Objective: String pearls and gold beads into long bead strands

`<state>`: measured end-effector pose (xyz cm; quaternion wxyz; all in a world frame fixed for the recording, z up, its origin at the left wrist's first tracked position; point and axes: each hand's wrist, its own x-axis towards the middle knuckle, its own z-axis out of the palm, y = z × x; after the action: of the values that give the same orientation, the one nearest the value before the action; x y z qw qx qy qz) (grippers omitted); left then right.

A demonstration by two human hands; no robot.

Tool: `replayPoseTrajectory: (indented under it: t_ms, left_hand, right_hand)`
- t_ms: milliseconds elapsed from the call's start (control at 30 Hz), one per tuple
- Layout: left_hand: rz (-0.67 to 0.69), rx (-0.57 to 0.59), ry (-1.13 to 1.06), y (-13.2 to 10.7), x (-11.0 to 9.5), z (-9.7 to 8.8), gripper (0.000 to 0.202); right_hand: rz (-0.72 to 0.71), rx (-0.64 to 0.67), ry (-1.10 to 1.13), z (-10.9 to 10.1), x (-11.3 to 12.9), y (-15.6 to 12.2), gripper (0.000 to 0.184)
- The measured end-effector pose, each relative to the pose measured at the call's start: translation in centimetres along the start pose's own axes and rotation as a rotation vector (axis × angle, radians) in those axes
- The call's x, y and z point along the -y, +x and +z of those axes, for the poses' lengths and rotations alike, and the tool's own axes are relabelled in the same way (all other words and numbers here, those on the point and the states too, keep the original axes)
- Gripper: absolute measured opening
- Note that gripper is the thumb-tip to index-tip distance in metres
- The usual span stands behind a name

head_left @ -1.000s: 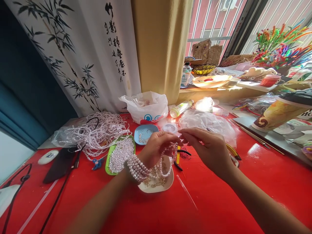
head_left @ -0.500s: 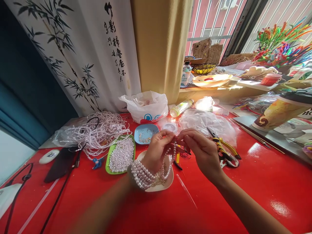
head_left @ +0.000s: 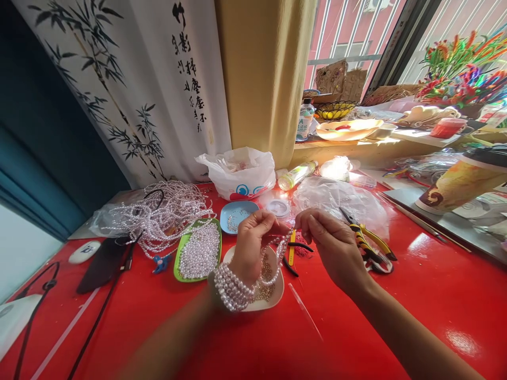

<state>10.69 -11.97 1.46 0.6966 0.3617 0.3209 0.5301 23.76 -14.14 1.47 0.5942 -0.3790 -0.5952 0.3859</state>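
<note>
a: so what's being held here? the hands are bunched together over the middle of the red table [head_left: 415,295].

b: a pearl strand [head_left: 277,253] is pinched between both. the left hand [head_left: 249,248] is closed on it, thumb and fingertips nipped at the top, and the strand is draped down from there in a loop and wound several times round the left wrist. the right hand [head_left: 332,245] is closed too, fingertips pressed to the same spot just beside the left thumb — whatever tiny bit is gripped there can't be made out.

a: and under the hands?

b: a white dish [head_left: 277,293] of small gold bits is sat right below the loop, near the middle of the table. a green tray [head_left: 178,261] heaped with pearls is touching its left side, and a blue dish [head_left: 237,211] is set just behind. a big tangle of pearl strings [head_left: 166,211] is piled toward the table's back left.

a: tools?

b: yellow-handled pliers [head_left: 368,245] are laid just right of the right hand, and black cutters [head_left: 295,253] are partly hidden between the hands. a white plastic bag [head_left: 240,171] is parked at the back edge.
</note>
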Motion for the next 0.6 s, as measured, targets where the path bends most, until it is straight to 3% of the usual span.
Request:
replayPoseTrajectory:
  t_ms: [200, 300, 433, 600]
  left_hand:
    - [-0.049, 0.029, -0.031, 0.6, 0.0, -0.5, 0.014]
    - [-0.183, 0.145, 0.064, 0.9, -0.2, -1.0, 0.016]
    - [-0.264, 0.289, 0.249, 0.9, -0.2, -1.6, 0.026]
    - [-0.238, 0.250, 0.250, 0.7, -0.1, -1.8, 0.019]
  right_hand:
    - [0.165, 0.048, 0.059, -0.3, 0.1, -0.3, 0.021]
    - [0.171, 0.033, 0.061, -0.8, -0.1, -0.2, 0.021]
    - [0.134, -0.032, -0.112, -1.4, -0.4, 0.2, 0.018]
    - [0.062, -0.082, -0.399, -1.6, -0.4, 0.6, 0.018]
